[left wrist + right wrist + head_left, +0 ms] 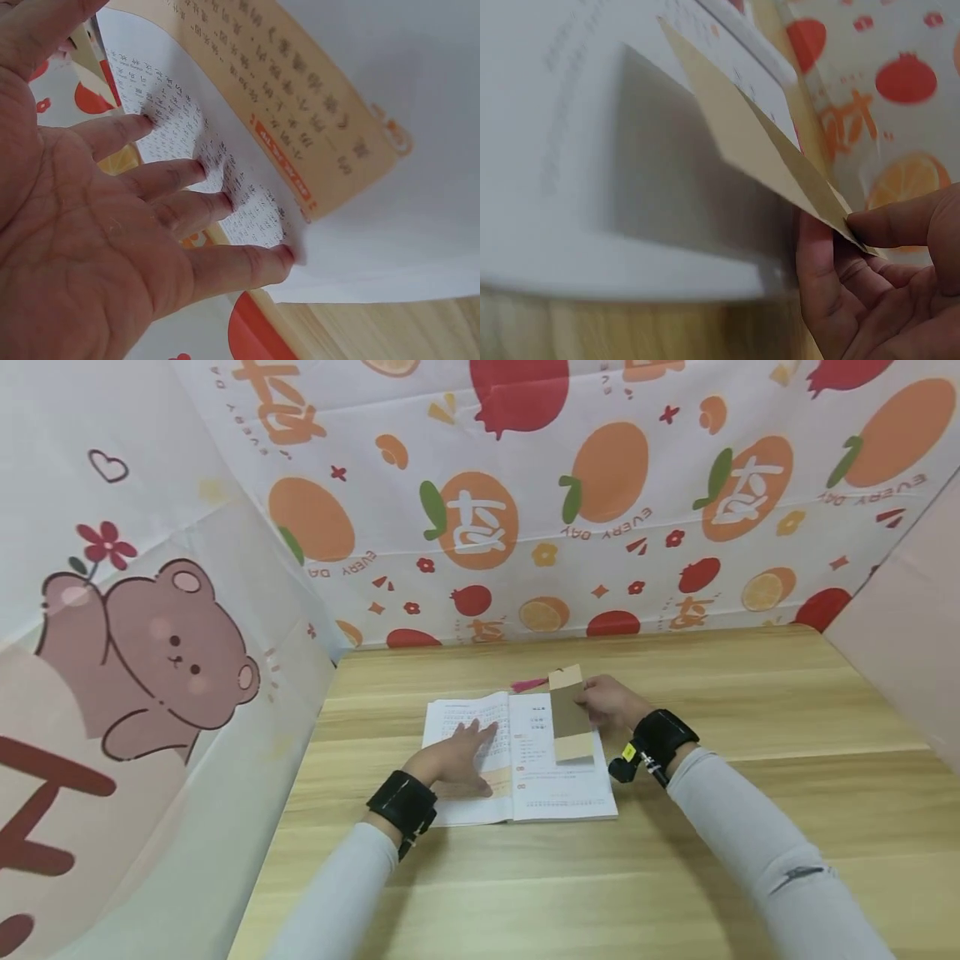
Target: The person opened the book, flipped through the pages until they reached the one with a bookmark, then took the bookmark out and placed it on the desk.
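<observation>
An open book (558, 802) with printed pages lies on the wooden table. My left hand (456, 762) rests on its left page with the fingers spread, and in the left wrist view the fingertips (281, 259) touch the paper. Between thumb and fingers, my right hand (609, 700) pinches the right edge of a tan and brown card bookmark (572, 710). The bookmark stands tilted over the right page in the right wrist view and casts a shadow on it. A pink tassel (528, 685) shows by the bookmark's upper end, at the book's top edge.
The wooden table (480, 893) extends around the book on all sides. Behind it hangs a fruit-print cloth (525, 585), and a sheet with a bear (176, 652) covers the left side. A pale wall (911, 602) stands at the right.
</observation>
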A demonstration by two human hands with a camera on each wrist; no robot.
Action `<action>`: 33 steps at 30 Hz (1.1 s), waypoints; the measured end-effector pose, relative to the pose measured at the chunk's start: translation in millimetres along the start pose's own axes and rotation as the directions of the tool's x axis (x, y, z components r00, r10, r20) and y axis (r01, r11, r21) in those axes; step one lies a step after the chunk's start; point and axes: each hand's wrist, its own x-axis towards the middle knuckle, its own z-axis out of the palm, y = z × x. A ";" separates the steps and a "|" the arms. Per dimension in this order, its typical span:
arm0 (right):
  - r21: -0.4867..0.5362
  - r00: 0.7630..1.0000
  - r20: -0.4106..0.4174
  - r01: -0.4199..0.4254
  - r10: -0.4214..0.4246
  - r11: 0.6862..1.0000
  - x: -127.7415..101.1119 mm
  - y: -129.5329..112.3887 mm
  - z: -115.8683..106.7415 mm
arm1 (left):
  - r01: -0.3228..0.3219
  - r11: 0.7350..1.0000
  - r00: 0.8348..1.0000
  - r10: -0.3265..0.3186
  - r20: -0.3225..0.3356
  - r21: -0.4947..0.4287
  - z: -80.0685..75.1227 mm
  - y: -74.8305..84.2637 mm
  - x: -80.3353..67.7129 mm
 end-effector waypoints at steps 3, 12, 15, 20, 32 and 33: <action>0.051 1.000 -0.026 0.001 0.000 0.999 1.5 5.0 -21.1 | -0.001 1.000 1.000 0.001 -0.005 -0.002 -0.6 -1.1 -0.9; -0.053 0.998 -0.058 -0.001 -0.002 0.999 -12.7 28.7 -75.9 | -0.017 1.000 1.000 0.017 -0.007 -0.026 -0.6 -3.2 -1.7; -0.080 1.000 -0.013 0.020 -0.021 0.997 -21.4 40.1 -86.4 | -0.013 1.000 1.000 0.013 -0.014 -0.023 1.1 -3.2 -1.4; -0.061 0.997 0.066 0.055 -0.051 0.997 -37.5 54.1 -90.5 | -0.010 1.000 1.000 0.010 -0.020 -0.020 -0.3 -2.3 -2.0; -0.214 0.994 -0.020 0.103 -0.109 0.971 -59.8 65.1 -68.5 | 0.005 1.000 1.000 -0.005 -0.022 -0.027 1.9 -3.1 -4.4; -0.246 0.993 -0.035 0.104 -0.116 0.964 -61.0 64.8 -66.7 | 0.002 1.000 1.000 -0.003 -0.022 -0.029 2.2 -2.8 -4.8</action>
